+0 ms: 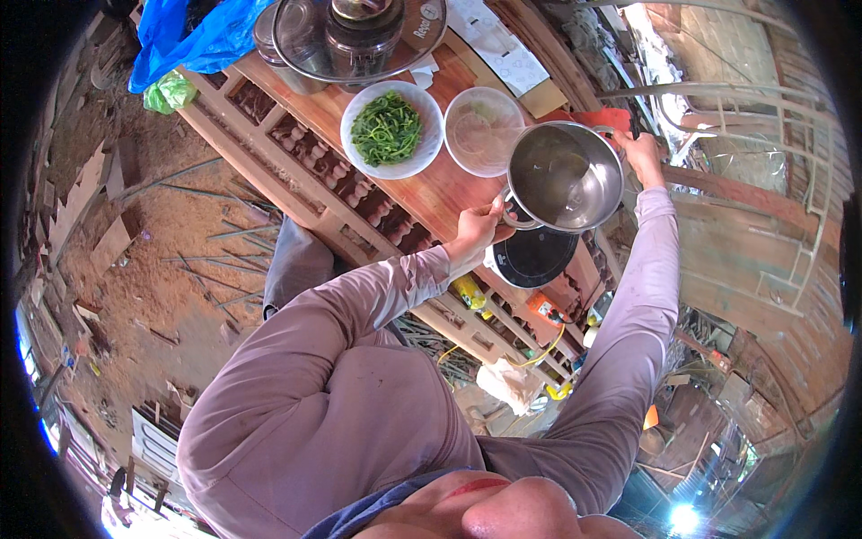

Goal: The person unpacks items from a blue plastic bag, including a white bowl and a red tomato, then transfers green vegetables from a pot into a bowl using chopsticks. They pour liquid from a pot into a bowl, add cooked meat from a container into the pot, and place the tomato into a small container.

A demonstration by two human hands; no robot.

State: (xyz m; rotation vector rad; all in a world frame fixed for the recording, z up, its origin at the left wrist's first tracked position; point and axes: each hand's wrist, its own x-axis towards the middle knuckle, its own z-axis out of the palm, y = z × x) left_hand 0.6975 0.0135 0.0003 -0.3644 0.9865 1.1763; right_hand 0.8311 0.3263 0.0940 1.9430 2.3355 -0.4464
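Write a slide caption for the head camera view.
Left hand and right hand hold a steel pot from opposite sides, near a white bowl of greens.

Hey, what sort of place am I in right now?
Probably a makeshift cooking spot in a cluttered yard or workshop: a steel pot and a black cooktop suggest cooking, while the dirt ground, littered with scrap boards, suggests it's no ordinary kitchen.
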